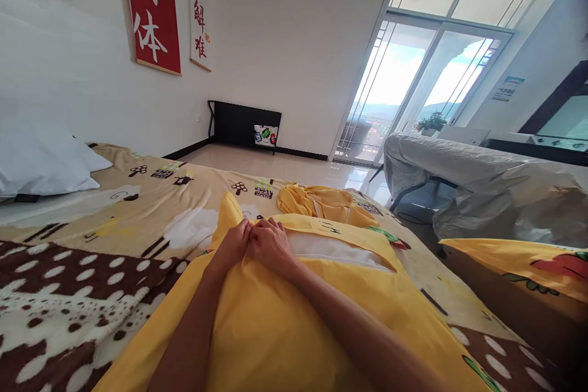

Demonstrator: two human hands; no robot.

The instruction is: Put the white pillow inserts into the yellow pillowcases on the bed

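The left hand (237, 239) and right hand (272, 241) are gripping the yellow pillowcase (275, 318) near its far edge. The pillowcase's long opening (316, 258), baring a white inner pillow (337, 248), is running rightward from the nearer right hand. Under the pillowcase, a patterned bedsheet (197, 187) is lying.

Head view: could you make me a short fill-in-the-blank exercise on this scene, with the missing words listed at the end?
1. The cover gripped by the left hand and the right hand is coloured ____.
2. The material showing through the cover's slit is ____.
3. The scroll with large white characters has a ____ background.
4. The white pillow lies toward the ____ edge of the picture.

Missing words: yellow; white; red; left.
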